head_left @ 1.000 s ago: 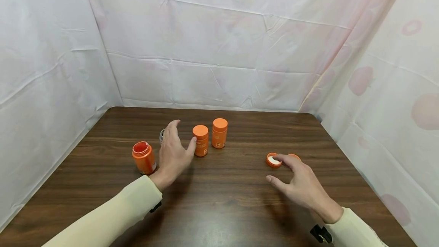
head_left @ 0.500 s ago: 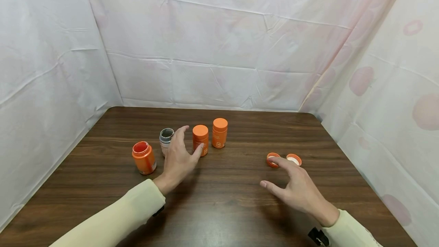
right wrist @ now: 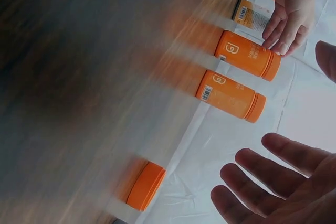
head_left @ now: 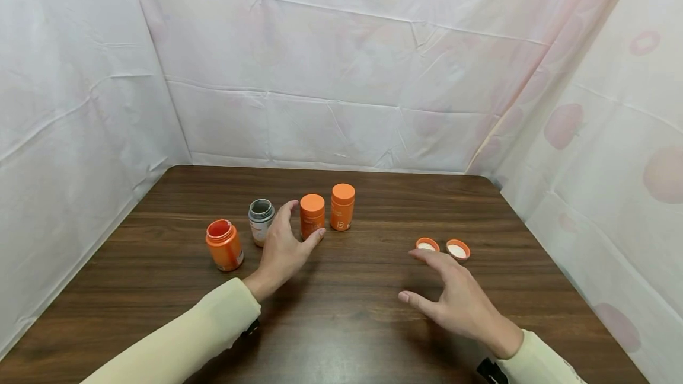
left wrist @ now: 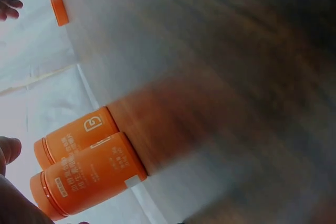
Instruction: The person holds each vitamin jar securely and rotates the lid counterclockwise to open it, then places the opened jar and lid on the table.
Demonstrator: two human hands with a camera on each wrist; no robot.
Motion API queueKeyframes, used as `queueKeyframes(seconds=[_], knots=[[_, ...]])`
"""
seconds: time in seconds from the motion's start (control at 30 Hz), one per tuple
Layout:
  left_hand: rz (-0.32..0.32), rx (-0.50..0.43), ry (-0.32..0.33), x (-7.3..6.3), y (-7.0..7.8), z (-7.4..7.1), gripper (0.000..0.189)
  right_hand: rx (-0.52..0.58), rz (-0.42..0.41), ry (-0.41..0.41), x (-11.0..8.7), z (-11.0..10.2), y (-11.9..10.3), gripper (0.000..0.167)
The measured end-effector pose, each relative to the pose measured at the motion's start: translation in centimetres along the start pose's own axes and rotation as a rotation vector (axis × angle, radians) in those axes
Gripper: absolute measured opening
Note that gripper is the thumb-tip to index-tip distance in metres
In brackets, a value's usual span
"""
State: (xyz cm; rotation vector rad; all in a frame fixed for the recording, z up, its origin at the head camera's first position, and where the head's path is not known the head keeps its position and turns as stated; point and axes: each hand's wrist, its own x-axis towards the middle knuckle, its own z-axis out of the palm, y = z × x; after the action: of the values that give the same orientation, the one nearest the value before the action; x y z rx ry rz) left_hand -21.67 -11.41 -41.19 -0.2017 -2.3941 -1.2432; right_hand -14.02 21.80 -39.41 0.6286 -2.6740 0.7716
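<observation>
In the head view my left hand (head_left: pixel 283 253) reaches around a capped orange bottle (head_left: pixel 312 209), thumb in front of it and forefinger at its left side. The left wrist view shows this orange bottle (left wrist: pixel 89 177) upright, with the thumb (left wrist: pixel 9 150) apart from its cap. A second capped bottle (head_left: pixel 342 206) stands just behind to the right. My right hand (head_left: pixel 459 295) hovers with spread fingers near two upturned orange lids (head_left: pixel 458 249) with white insides. In the right wrist view its fingers (right wrist: pixel 262 177) are extended and hold nothing.
Left of the left hand stand two uncapped bottles: a grey one (head_left: pixel 260 224) close to the knuckles and an orange one (head_left: pixel 224 246) farther left. The brown wooden table (head_left: pixel 341 325) is bordered by white sheeting (head_left: pixel 331 64) at the back and sides.
My left hand has shifted right and lower, closer around the capped bottle, uncovering the grey one. The right hand has drifted slightly left and down, revealing more of the lids.
</observation>
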Motion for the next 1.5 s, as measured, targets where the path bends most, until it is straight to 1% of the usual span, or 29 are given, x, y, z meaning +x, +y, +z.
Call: queueKeyframes(seconds=[0.23, 0.57, 0.8, 0.93, 1.2, 1.37, 1.5], knots=[[-0.088, -0.028, -0.043, 0.2, 0.0, 0.2, 0.087, -0.005, -0.013, 0.003, -0.1, 0.2, -0.1, 0.075], [-0.179, -0.033, -0.074, 0.7, -0.3, 0.6, 0.086, 0.009, -0.033, -0.010, -0.1, 0.5, -0.5, 0.075], [-0.245, -0.038, -0.120, 1.1, -0.6, 0.8, 0.087, 0.000, -0.059, -0.024, -0.3, 0.7, -0.6, 0.074], [-0.267, -0.052, -0.146, 1.3, -0.6, 0.8, 0.086, 0.004, -0.074, -0.020, -0.4, 0.8, -0.5, 0.073], [-0.295, -0.068, -0.176, 2.1, -1.0, 1.0, 0.083, -0.004, -0.087, -0.015, -0.4, 0.9, -0.5, 0.072], [-0.304, -0.076, -0.179, 2.4, -1.1, 1.1, 0.078, 0.000, -0.086, -0.018, -0.4, 0.9, -0.5, 0.072], [-0.311, -0.106, -0.175, 2.6, -1.3, 1.1, 0.069, -0.002, -0.084, -0.023, -0.3, 0.9, -0.5, 0.072]])
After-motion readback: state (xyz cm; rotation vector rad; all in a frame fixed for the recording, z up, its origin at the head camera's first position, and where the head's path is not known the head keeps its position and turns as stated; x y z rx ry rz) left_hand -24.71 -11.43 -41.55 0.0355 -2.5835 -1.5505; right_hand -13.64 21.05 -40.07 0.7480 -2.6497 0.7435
